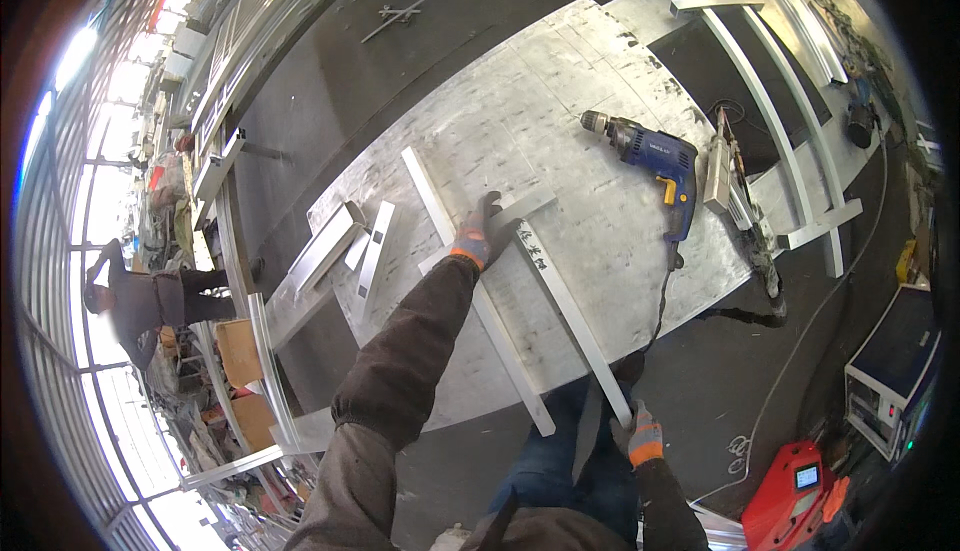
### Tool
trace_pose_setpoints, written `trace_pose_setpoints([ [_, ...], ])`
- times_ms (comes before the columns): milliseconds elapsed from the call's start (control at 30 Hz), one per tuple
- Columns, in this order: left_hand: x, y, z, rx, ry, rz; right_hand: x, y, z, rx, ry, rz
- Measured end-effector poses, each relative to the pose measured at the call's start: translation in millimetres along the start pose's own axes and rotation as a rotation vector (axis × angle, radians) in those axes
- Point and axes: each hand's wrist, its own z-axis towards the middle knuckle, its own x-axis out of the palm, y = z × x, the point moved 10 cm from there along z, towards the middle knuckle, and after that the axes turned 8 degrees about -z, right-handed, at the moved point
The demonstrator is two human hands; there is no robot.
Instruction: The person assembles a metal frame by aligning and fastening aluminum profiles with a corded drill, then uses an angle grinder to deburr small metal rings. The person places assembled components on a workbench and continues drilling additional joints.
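Two gloved hands on metal bars on the bench

Left hand (478,236) presses flat, fingers spread, on the short cross bar (520,207); right hand (638,438) has fingers wrapped round the long bar's (570,313) near end. Blue drill (655,163) lies nearby.

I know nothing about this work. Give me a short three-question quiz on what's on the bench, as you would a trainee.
1. True or false: the left hand presses on a short bar lying across the two long bars.
2. What does the right hand grip?
A. the drill
B. the near end of a long bar
C. the red machine
3. What colour is the drill's body?

Key: 1 true; 2 B; 3 blue.
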Motion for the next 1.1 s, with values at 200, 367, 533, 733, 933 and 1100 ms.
trace_pose_setpoints([
  [200, 3, -34, -6, -0.007, 0.074, 0.249, -7, -11, -28, 0.046, 0.003, -0.025],
  [367, 11, -47, -24, 0.055, 0.106, 0.439, -4, -4, -29, -0.006, -0.019, -0.123],
  [533, -4, -20, -13, 0.075, 0.012, 0.043, -29, 14, -24, -0.143, -0.096, -0.103],
  [733, 17, -28, -19, 0.238, 0.066, 0.183, -34, 41, -7, -0.125, -0.033, -0.208],
  [933, 10, -43, -22, 0.25, 0.087, 0.217, -58, 103, 18, -0.174, -0.13, -0.109],
  [1100, -3, -45, -11, 0.168, 0.057, 0.351, -73, 168, 60, -0.166, -0.141, -0.071],
])
